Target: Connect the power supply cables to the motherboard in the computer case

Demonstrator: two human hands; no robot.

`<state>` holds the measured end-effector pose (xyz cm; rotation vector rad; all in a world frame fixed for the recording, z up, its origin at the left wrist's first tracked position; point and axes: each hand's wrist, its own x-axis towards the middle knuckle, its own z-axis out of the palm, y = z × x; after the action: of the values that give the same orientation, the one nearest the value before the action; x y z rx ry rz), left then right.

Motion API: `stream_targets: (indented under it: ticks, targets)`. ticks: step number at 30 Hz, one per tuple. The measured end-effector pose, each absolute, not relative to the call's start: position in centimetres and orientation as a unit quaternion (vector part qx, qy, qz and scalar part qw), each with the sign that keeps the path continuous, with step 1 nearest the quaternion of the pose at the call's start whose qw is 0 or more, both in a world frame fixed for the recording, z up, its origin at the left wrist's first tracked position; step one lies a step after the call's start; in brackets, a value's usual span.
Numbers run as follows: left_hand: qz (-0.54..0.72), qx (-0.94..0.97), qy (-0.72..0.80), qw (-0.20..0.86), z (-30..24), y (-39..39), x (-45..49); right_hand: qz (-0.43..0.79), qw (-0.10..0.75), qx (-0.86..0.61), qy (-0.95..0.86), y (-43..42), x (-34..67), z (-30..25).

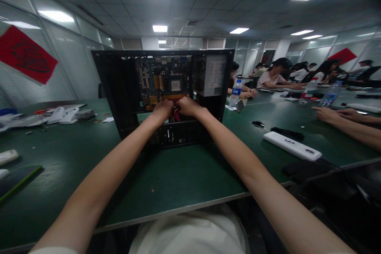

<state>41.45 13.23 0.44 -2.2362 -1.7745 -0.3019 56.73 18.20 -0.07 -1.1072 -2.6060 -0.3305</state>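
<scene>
An open black computer case stands upright on the green table, its motherboard and grey power supply showing inside. Both my arms reach into it. My left hand is curled closed at the lower edge of the motherboard. My right hand is closed right beside it, fingers around red cables that show between the two hands. What my left hand grips is hidden by its fingers.
A white power strip and a black object lie right of the case. A water bottle stands behind. White parts lie far left, a green-edged tablet near left. Other people sit at right; one person's forearms rest on the table.
</scene>
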Motion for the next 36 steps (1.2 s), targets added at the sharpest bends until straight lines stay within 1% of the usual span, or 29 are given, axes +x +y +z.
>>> stream_targets:
  ticks: [20, 28, 36]
  targets:
    - [-0.081, -0.758, -0.629, 0.153, 0.6, 12.6, 41.9, -0.110, 0.138, -0.377, -0.909, 17.7, 56.7, 0.2]
    - [-0.077, -0.751, -0.638, 0.154, 0.6, 13.2, 41.6, -0.083, 0.165, -0.375, -0.908, 17.6, 56.7, 0.2]
    - [-0.084, -0.743, -0.645, 0.158, 0.6, 13.3, 41.6, -0.106, 0.192, -0.327, -0.919, 18.7, 56.6, -0.4]
